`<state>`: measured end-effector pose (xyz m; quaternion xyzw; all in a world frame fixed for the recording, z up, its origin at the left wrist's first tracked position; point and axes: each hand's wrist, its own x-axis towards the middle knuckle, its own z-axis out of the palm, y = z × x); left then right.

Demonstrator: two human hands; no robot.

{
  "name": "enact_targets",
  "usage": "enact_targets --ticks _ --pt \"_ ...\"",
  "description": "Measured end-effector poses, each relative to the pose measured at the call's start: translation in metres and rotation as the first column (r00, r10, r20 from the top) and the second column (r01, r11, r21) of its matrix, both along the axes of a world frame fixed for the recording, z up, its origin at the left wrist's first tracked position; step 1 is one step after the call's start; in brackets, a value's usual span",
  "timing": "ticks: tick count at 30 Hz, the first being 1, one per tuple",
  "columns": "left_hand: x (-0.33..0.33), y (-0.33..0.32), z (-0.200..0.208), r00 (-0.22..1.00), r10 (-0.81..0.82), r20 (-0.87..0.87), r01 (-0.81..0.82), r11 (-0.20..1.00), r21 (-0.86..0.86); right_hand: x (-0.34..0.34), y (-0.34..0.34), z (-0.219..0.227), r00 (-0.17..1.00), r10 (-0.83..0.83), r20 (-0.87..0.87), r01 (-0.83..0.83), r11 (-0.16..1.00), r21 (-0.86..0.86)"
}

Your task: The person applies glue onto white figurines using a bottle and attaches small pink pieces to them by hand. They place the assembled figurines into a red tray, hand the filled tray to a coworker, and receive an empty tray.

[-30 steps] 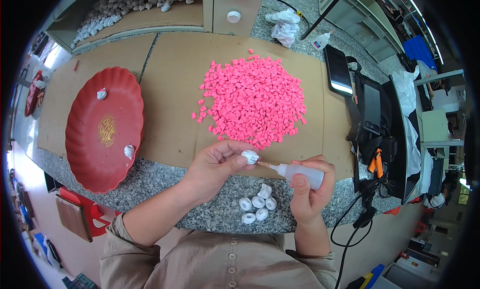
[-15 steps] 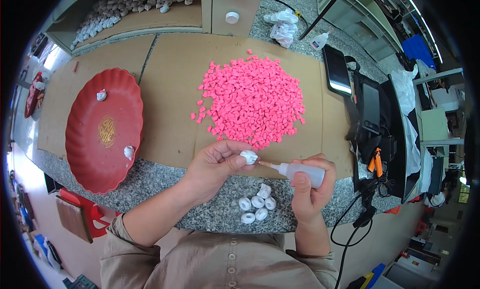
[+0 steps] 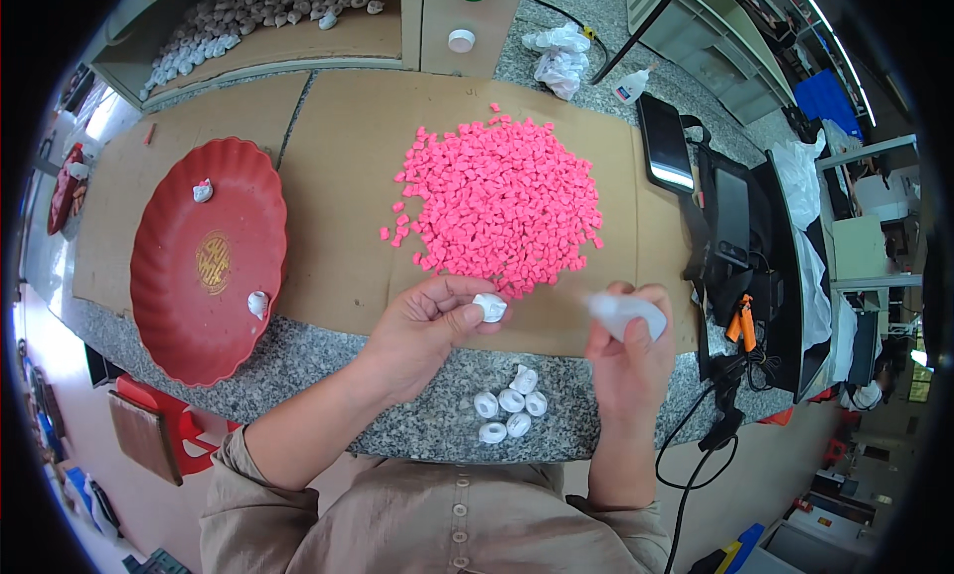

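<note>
Between the thumb and fingers of my left hand (image 3: 425, 321) is a small white figurine piece (image 3: 490, 308), held at the near edge of a heap of pink bow-shaped pieces (image 3: 502, 201). My right hand (image 3: 632, 360) is closed around a translucent squeeze glue bottle (image 3: 628, 316), whose tip is blurred by motion and points up and left, apart from the white piece. Several similar white pieces (image 3: 511, 401), some showing round hollows, lie on the granite edge below my hands. A red scalloped tray (image 3: 164, 296) at the left holds two white pieces, one bearing a pink bit.
Cardboard (image 3: 338, 196) covers the granite worktop. A phone (image 3: 666, 142), a black bag and cables (image 3: 730, 375) line the right side. Far back stand a small white bottle (image 3: 632, 85), a crumpled plastic bag (image 3: 561, 57) and an open-fronted box (image 3: 412, 27) with many whitish pieces inside.
My right hand has drawn the glue bottle away to the right, its nozzle leaving the white piece. The left hand keeps the piece in nearly the same place, slightly turned.
</note>
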<state>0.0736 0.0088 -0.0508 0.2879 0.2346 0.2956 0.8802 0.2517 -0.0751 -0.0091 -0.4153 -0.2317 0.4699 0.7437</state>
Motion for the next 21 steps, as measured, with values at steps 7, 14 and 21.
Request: enact_targets --ticks 7,14,21 --pt "-0.005 0.0 -0.003 1.0 -0.026 -0.01 0.026 1.0 0.017 0.036 0.009 -0.002 0.995 0.005 0.095 0.018 0.969 -0.247" --pt "-0.004 -0.001 -0.003 0.999 -0.043 0.024 0.042 0.999 0.028 0.032 0.017 0.001 0.895 0.188 0.405 -0.009 0.915 -0.404" --pt "-0.005 -0.001 -0.002 0.999 -0.049 0.004 0.049 0.998 0.031 0.001 0.026 -0.025 0.382 0.21 0.9 0.261 0.91 -0.323"
